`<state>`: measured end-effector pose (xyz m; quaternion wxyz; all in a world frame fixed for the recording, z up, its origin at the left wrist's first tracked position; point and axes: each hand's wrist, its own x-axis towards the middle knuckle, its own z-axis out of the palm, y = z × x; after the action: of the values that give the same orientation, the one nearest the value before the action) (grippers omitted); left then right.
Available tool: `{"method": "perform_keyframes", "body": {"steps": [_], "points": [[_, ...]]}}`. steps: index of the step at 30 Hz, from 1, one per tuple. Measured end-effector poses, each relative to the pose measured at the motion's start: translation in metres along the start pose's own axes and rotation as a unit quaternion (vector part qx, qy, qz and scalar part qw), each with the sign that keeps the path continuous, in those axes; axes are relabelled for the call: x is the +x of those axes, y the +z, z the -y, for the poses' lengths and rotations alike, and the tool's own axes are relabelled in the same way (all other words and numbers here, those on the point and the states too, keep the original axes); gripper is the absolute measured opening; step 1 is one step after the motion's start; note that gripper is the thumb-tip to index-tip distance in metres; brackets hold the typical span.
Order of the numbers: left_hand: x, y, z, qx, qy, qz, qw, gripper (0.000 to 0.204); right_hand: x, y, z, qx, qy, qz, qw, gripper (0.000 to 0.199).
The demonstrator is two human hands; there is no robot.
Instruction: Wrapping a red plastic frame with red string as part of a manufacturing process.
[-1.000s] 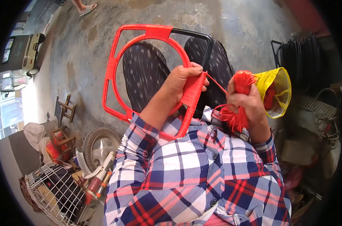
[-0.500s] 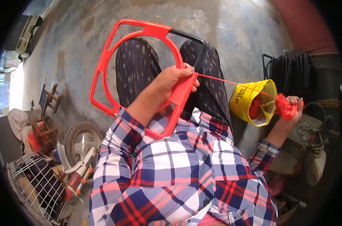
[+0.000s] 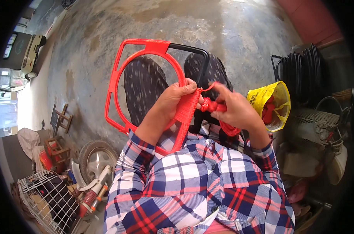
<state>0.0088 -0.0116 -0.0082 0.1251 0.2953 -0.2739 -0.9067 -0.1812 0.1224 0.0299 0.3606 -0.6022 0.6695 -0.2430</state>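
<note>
A metal frame (image 3: 156,47), rectangular with a ring inside, lies tilted over my lap. Red cord covers most of it, while a bare black stretch shows at its upper right corner. My left hand (image 3: 179,95) is closed on the wrapped right side, thumb on top near the end of the winding. Close beside that edge, my right hand (image 3: 239,109) is closed around a bundle of red cord (image 3: 229,128), its fingers partly blurred. A short loop of cord runs from the winding up to the right fingers.
To my right stands a yellow bag (image 3: 258,97) with red material inside. Black metal frames (image 3: 301,74) are stacked beyond it. On the left are a wheel (image 3: 99,158), a white wire basket (image 3: 48,199), small wooden stools (image 3: 58,150) and, farther off, a parked vehicle (image 3: 27,56).
My right hand has come in from far right, beside the bag, to the frame's right edge with the cord bundle. The stretched cord has gone slack and short. My left hand keeps its grip.
</note>
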Motion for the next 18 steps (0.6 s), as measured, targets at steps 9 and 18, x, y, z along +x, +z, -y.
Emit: {"method": "perform_keyframes", "body": {"steps": [9, 18], "points": [[0.0, 0.013, 0.0, 0.044, -0.02, 0.016, 0.999, 0.02, 0.056, 0.014, -0.011, 0.15, -0.054, -0.221, 0.962, 0.097], [0.01, 0.007, 0.011, 0.029, -0.001, 0.034, 0.999, 0.018, 0.068, 0.022, -0.004, 0.3, -0.094, -0.253, 0.915, 0.082]]}}
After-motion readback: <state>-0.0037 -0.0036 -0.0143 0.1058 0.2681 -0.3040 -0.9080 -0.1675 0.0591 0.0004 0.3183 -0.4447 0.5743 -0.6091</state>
